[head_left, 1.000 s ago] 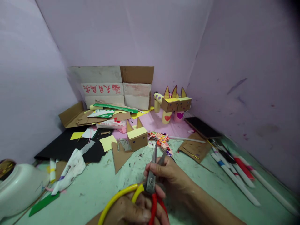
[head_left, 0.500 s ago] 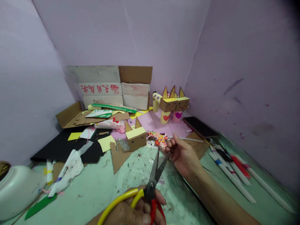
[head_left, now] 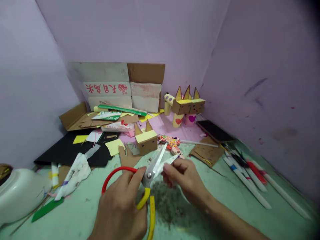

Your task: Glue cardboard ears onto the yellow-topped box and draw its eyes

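Observation:
My left hand [head_left: 120, 208] grips a pair of scissors [head_left: 149, 174] by their red and yellow loop handles, low in the middle of the view. The blades are parted and point up and to the right. My right hand [head_left: 186, 178] is just right of the blades, its fingertips pinched together against the lower blade. What the fingers pinch is too small to make out. A small cardboard box with two pointed ears and a yellow top [head_left: 146, 141] stands just beyond the blade tips, next to a patterned paper scrap [head_left: 171, 141].
Green tabletop [head_left: 225, 200] between lilac walls. White jug [head_left: 20, 193] at the far left, black paper [head_left: 67, 151], a white cloth [head_left: 77, 171]. Open carton [head_left: 120, 86] at the back, cardboard animal figures [head_left: 187, 106], a dark phone [head_left: 215, 131], a cardboard piece [head_left: 207, 153], several markers [head_left: 247, 180] at right.
The scissors have turned over, with the red loop now on top, and my left hand has risen into view. My right hand reached out to the patterned scrap, then came back to the blades.

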Tool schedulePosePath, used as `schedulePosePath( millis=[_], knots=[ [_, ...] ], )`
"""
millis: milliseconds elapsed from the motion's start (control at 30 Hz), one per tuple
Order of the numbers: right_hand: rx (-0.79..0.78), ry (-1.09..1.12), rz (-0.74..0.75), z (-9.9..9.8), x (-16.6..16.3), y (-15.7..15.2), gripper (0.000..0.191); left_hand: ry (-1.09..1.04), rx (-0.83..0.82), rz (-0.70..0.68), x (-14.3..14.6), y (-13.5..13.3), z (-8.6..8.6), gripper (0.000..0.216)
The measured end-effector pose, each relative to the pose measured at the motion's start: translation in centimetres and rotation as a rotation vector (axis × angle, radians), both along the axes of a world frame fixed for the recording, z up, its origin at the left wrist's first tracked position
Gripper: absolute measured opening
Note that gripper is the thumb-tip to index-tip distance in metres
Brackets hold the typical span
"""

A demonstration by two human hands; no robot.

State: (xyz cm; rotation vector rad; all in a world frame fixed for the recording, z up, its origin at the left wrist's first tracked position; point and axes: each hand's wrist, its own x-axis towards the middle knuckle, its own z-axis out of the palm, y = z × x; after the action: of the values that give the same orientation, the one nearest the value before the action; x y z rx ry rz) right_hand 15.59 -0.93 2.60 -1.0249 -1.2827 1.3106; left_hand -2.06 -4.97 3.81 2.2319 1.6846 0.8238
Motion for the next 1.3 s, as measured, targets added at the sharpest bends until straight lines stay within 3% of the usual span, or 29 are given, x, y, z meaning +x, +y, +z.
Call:
schedulePosePath(
  millis=[67,133,200,233,300,400,467,533,733,867,1000,1300],
  knots=[
    [0.001,0.02,-0.174,0.1,0.5,0.6,0.04,0.154,0.014,0.042,0.1,0.2,0.1,0.047],
    [-0.019,0.217,-0.396,0.4,1.8,1.7,0.032,0.2,0.024,0.119,-0.3,0.8,0.3,0.046],
    [-0.024,0.29,-0.504,0.9,3.5,2.8,0.024,0.143,0.009,0.212,-1.0,1.5,0.6,0.045],
    [-0.01,0.212,-0.498,1.2,4.3,3.2,0.022,0.084,-0.021,0.254,-1.4,1.9,0.8,0.044],
    [0.009,-0.083,-0.352,1.6,5.6,3.5,0.018,-0.075,-0.11,0.303,-2.1,2.6,1.0,0.043],
    [-0.035,-0.465,0.024,1.7,6.8,3.2,0.013,-0.349,-0.197,0.287,-2.8,3.3,1.2,0.041],
    [-0.061,-0.641,0.235,1.5,7.4,2.9,0.01,-0.487,-0.224,0.286,-2.9,3.5,1.3,0.04],
    [-0.045,-0.771,0.334,1.1,7.6,2.8,0.007,-0.571,-0.242,0.306,-2.9,3.6,1.2,0.042],
    [0.207,-0.694,0.129,-0.8,3.7,2.3,0.008,-0.592,-0.267,0.306,-2.7,3.8,1.1,0.043],
    [0.309,-0.77,0.297,-2.6,0.5,1.4,0.012,-0.535,-0.27,0.262,-2.6,4.0,0.7,0.042],
    [0.325,-0.862,0.314,-3.3,-0.1,1.2,0.016,-0.51,-0.278,0.249,-2.4,4.0,0.6,0.039],
    [0.257,-1.019,0.333,-2.5,-0.5,1.1,0.015,-0.502,-0.367,0.202,-1.8,3.7,1.1,0.044]
  ],
)
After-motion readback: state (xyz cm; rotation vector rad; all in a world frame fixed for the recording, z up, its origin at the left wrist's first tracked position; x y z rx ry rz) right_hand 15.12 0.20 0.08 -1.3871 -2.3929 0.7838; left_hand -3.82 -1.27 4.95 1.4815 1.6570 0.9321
